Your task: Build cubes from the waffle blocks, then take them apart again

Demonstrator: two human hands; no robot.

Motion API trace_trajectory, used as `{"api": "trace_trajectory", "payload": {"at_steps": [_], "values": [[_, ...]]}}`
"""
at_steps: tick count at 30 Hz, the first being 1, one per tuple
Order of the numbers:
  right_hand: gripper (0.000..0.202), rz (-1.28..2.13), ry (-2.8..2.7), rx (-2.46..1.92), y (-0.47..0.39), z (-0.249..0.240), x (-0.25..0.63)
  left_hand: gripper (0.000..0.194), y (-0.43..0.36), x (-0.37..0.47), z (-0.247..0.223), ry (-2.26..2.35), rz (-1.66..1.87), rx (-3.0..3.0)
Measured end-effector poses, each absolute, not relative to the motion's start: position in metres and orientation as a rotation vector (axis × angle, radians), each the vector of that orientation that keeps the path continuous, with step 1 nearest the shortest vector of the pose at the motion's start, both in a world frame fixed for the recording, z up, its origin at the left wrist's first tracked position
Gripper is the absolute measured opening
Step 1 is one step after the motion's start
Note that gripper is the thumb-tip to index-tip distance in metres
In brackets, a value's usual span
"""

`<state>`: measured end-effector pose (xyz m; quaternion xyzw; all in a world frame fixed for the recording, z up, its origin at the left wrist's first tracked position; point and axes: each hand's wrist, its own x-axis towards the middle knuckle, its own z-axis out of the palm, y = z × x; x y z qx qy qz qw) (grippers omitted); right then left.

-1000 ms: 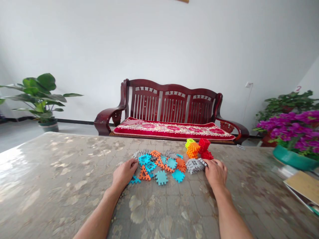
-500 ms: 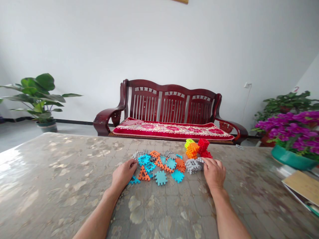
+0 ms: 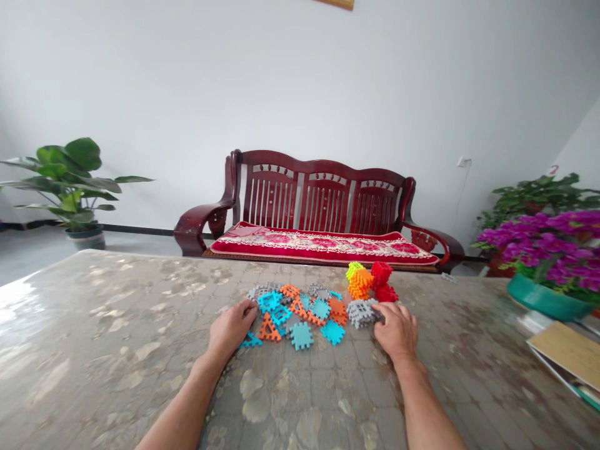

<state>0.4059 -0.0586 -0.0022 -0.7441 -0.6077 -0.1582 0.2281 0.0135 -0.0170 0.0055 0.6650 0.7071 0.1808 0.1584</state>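
A loose pile of toothed plastic building tiles lies on the table, among them a blue tile (image 3: 332, 332), a teal square tile (image 3: 300, 335) and an orange triangular tile (image 3: 269, 328). At the pile's left edge rests my left hand (image 3: 233, 323), its fingers curled together; whatever they may hold is hidden. To the right sits a small stack of grey tiles (image 3: 360, 314). My right hand (image 3: 398, 328) is beside that stack, index finger and thumb apart, fingertips at its right edge. Behind the stack are clusters of orange tiles (image 3: 360, 284), red tiles (image 3: 381, 275) and yellow-green tiles (image 3: 354, 269).
The table (image 3: 140, 325) has a patterned, glossy cover. A teal pot of purple flowers (image 3: 553, 297) and a brown notebook (image 3: 567, 353) are at the right. Across the table stands a wooden bench (image 3: 323, 194); a potted plant (image 3: 84, 187) is on the floor at left.
A grey tile that was between my right fingers now lies with the grey stack, and the thumb and index finger have parted. My left hand stays in place.
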Motion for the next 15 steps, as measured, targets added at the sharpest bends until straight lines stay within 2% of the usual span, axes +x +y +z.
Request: {"api": "trace_trajectory", "payload": {"at_steps": [6, 15], "values": [[0.046, -0.491, -1.616, -2.041, -0.0578, -0.0019, 0.4057, 0.031, -0.0166, 0.0131, 0.0036, 2.018, 0.516, 1.893], [0.062, -0.555, -1.647, -2.194, -0.0497, -0.0081, 0.4085, 0.031, -0.0163, 0.0129, 0.0038, 2.022, 0.512, 1.901]]}}
